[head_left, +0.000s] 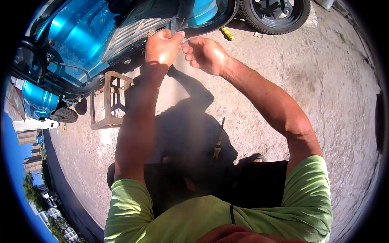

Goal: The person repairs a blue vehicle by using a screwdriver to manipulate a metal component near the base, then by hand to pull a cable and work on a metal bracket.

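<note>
Blue vehicle, lower edge

Left hand: nearer the strip, thumb and fingers pinched on it. Right hand: just rightward, fingers half-curled; whether holding anything, cannot tell. Grey strip: at the left hand's thumb side, long axis pointing away from the wearer.

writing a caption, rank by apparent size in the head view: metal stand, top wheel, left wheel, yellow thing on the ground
1. Metal stand and top wheel: too close to rank, and the picture's edge cuts off the wheel
2. Left wheel
3. Yellow thing
</note>
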Demonstrator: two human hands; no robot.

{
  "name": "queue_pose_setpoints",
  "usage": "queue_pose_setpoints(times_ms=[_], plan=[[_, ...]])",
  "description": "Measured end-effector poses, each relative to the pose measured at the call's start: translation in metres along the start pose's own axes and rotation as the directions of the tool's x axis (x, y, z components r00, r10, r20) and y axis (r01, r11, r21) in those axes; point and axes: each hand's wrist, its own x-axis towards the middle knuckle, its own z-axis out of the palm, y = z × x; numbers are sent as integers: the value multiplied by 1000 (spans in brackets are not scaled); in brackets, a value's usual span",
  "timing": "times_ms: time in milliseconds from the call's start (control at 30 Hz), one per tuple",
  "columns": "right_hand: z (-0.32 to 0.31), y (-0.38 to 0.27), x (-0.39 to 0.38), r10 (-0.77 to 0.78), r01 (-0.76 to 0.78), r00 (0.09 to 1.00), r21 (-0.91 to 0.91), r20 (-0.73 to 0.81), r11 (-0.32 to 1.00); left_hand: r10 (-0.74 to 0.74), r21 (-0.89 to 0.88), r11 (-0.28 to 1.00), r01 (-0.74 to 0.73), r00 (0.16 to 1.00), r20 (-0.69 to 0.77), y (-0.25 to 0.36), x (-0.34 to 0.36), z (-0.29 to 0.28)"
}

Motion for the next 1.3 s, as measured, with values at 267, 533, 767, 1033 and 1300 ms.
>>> queue_pose_setpoints(times_ms=[267, 533, 767, 1033, 1300], plan=[[8, 1, 16, -37, 50, 987, 77, -159, 996, -22, 57, 998, 10, 975, 222, 3, 19, -22], [-5, 1, 36, -94, 101, 994, 145, -57, 984, -6, 40, 999, -4, 971, 238, 6, 14, -26], [-22, -6, 46, -184, 179, 979, 57, 90, 982, 25, -20, 1000, -20, 966, 257, 0, 17, -29], [-23, -21, 36, -202, 210, 976, -125, 77, 970, 22, 15, 1000, -28, 953, 302, 5, 21, -46], [-17, -15, 35, -158, 159, 987, -25, 41, 987, 13, 104, 994, -42, 962, 272, 6, 18, -44]])
